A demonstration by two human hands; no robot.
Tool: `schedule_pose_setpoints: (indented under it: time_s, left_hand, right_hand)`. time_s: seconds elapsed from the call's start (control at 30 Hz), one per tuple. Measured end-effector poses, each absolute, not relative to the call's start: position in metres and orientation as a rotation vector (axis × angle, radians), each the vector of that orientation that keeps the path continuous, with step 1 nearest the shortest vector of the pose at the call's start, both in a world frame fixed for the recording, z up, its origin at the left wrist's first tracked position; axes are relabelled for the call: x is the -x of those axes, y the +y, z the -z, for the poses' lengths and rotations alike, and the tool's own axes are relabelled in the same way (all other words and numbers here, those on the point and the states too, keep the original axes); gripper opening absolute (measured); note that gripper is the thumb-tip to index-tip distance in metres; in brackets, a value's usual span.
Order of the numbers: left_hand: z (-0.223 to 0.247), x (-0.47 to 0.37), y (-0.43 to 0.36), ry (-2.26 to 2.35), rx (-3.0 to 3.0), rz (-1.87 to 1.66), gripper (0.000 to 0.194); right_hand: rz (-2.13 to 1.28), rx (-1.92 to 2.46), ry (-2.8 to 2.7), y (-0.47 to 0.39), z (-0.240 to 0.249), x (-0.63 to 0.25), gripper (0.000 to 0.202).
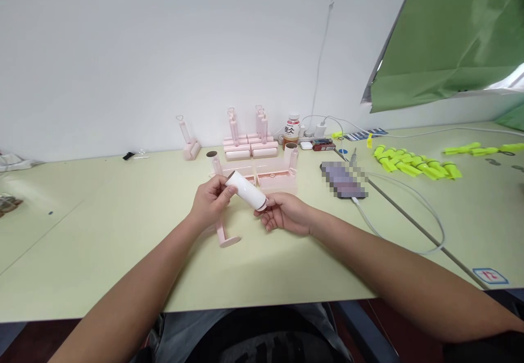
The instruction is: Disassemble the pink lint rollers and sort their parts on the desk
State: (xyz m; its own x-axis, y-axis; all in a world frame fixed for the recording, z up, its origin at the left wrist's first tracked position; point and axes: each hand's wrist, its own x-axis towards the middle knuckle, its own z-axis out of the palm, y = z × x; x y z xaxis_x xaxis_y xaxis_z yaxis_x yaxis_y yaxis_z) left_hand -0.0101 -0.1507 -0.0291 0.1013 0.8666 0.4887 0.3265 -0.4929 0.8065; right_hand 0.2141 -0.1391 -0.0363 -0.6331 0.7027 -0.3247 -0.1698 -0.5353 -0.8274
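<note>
A white lint roll (245, 190) with a brown cardboard core is held slantwise above the table. My left hand (210, 202) pinches its upper left end between thumb and fingers. At the lower right end, the thumb and fingertips of my right hand (289, 213) close on the roll, where a small pink edge shows. Below my left hand lies a pink lint roller handle (224, 238), partly hidden by that hand. Just beyond the hands sit pink open trays (276, 181), with cardboard-cored rolls (212, 155) standing at their left and right.
Assembled pink lint rollers (238, 154) stand along the wall, one of them (191, 148) apart to the left. A white-capped bottle (292, 128) is beside them. To the right lie a phone (344, 180) on a white cable (434, 221) and neon yellow strips (417, 162).
</note>
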Motion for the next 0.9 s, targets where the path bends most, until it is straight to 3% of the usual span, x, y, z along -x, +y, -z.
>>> schedule_pose_setpoints:
  time_s: [0.37, 0.6, 0.9]
  left_hand:
    - [0.026, 0.007, -0.153, 1.207, -1.844, -1.323, 0.029]
    - [0.019, 0.009, -0.155, 1.243, -1.704, -1.387, 0.031]
    - [0.018, 0.008, -0.156, 1.223, -1.693, -1.397, 0.031]
  right_hand:
    - [-2.076, 1.144, -1.262, -0.136, 0.034, -0.217, 0.018]
    - [-1.730, 1.382, -1.864, -0.130, 0.031, -0.232, 0.005]
    - [-1.079, 1.563, -2.324, -0.126, 0.021, -0.241, 0.011]
